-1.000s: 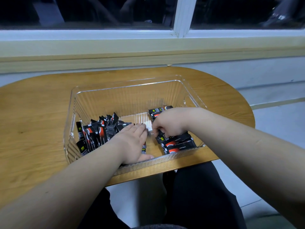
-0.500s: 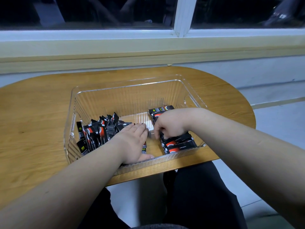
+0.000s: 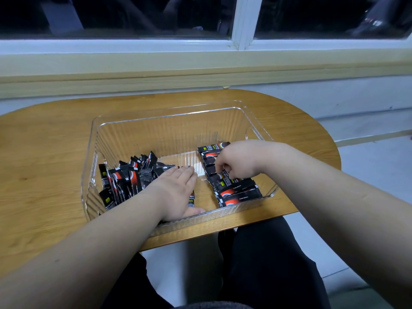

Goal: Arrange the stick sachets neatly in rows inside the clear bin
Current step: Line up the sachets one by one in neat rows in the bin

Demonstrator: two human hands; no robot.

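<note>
Plainly, the sachets sit in two lots inside the bin (image 3: 169, 115): a flat row (image 3: 236, 192) along the right wall and a jumbled pile (image 3: 124, 177) at the left, many of them on end or leaning. The row runs from the near wall toward the far one, and each sachet in it lies crosswise, its long axis left to right. A bare strip of bin floor separates the two lots.

The right hand (image 3: 238, 161) is over the middle of the row, fingers curled down onto it. Whether they pinch one sachet or only nudge it square I cannot tell, as the knuckles hide the tips. The left hand (image 3: 176, 192) lies flat, fingers straight and together, palm down at the pile's right edge with a few sachets under it — gripping nothing.

So the loose stock lies left of the row, nearer the left hand. My guess is each piece needs turning crosswise before it joins the row or starts a second one beside it. The bin rests on a wooden table (image 3: 44, 152).
</note>
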